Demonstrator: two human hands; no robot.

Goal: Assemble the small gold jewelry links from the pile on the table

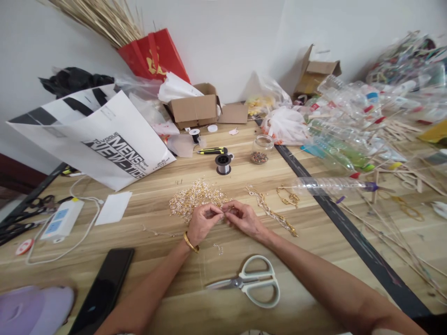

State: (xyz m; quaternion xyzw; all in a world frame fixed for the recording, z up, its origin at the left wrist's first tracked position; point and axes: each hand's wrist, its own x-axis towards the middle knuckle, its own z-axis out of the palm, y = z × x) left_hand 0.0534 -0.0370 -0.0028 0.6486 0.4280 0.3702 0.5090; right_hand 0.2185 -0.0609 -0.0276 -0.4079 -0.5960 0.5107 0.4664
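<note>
My left hand (205,221) and my right hand (242,217) meet fingertip to fingertip over the wooden table. Both are pinched closed, and whatever they hold is too small to make out. A gold bangle (191,243) circles my left wrist. Just behind my hands spreads a pile of small gold and white beads (193,197). To the right lie a beaded strand (272,210) and a gold chain (290,197). A thin strand (159,232) rests left of my left hand, and a few clear bits (219,249) lie in front. Scissors (246,281) with pale handles lie nearer me.
Behind the beads stand a wire spool (223,165), a yellow-black box cutter (212,150) and a bead jar (260,151). Plastic bottles (342,153) and sticks crowd the right. A white paper bag (115,139), power strip (63,220) and phone (103,288) occupy the left.
</note>
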